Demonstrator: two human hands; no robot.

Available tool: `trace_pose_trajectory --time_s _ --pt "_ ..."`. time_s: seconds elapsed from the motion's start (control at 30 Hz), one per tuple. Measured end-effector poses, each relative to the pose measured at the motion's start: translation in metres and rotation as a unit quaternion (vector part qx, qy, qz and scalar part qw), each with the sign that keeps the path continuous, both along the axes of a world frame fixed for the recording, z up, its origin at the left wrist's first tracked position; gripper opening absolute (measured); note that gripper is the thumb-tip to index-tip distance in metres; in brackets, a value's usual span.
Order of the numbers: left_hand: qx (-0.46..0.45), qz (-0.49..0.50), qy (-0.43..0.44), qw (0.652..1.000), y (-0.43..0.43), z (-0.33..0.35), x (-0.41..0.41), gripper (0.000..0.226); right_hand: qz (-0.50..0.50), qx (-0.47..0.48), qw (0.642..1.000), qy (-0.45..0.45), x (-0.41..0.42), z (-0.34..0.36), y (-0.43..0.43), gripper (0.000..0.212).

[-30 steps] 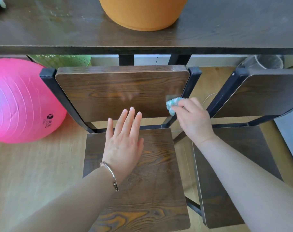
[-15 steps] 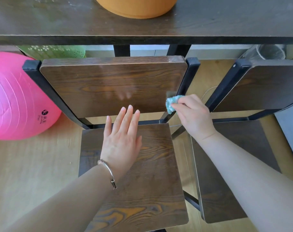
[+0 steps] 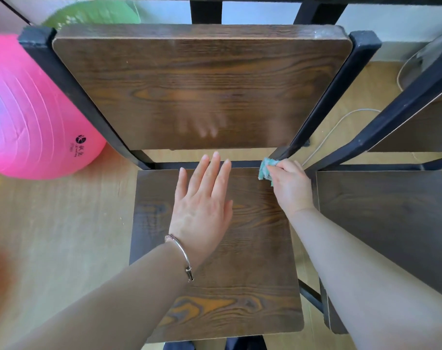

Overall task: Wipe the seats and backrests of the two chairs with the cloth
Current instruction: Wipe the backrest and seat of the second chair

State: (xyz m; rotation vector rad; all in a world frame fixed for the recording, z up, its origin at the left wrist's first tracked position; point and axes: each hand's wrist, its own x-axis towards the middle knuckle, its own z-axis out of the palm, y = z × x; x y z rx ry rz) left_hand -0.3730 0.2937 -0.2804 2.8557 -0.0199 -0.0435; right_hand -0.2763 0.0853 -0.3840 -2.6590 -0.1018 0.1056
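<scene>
Two dark wood chairs with black metal frames stand side by side. The left chair shows its backrest [image 3: 202,87] and its seat [image 3: 252,261] below me. My left hand [image 3: 202,205] lies flat with straight fingers on the back half of that seat. My right hand [image 3: 289,185] grips a small teal cloth [image 3: 265,169] at the seat's back right corner, by the frame post. The right chair's seat [image 3: 391,223] and part of its backrest [image 3: 422,122] show at the right edge.
A big pink exercise ball [image 3: 30,109] sits on the wooden floor left of the chair. A green basket [image 3: 93,13] lies behind the backrest. Black table legs [image 3: 206,8] stand at the top. A white cable [image 3: 333,130] runs across the floor between the chairs.
My right hand with the cloth came down from the backrest's lower right corner to the seat's back right corner. My head moved closer and tilted down, so the table top left the view.
</scene>
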Motion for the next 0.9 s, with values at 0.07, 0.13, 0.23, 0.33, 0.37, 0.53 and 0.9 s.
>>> trace_pose_trajectory --time_s 0.07,0.13,0.23,0.33,0.37,0.53,0.9 --pt "-0.002 0.001 0.009 1.000 0.000 -0.004 -0.004 0.071 0.012 -0.023 1.000 -0.009 -0.003 -0.004 0.002 0.020" --pt "-0.003 0.005 0.015 1.000 0.002 -0.006 -0.006 0.070 0.040 -0.054 0.997 -0.039 -0.006 -0.003 0.005 0.026" --pt "-0.002 0.013 0.025 1.000 0.006 -0.006 -0.011 0.069 0.036 -0.079 0.996 -0.030 -0.012 0.007 0.012 0.028" --pt "0.010 0.019 0.035 0.999 0.010 -0.002 -0.016 0.068 -0.004 -0.051 0.998 0.039 -0.016 0.012 0.017 0.025" --pt "0.014 0.023 0.038 0.999 0.012 0.000 -0.018 0.068 -0.016 -0.028 0.997 0.073 -0.018 0.013 0.018 0.025" --pt "0.014 0.028 0.050 0.998 0.020 0.017 -0.029 0.068 -0.065 0.098 0.974 0.192 -0.038 0.028 0.019 0.023" --pt "0.009 0.007 0.044 0.999 0.032 0.020 -0.054 0.071 -0.225 0.318 0.890 0.237 -0.075 0.033 0.019 0.025"
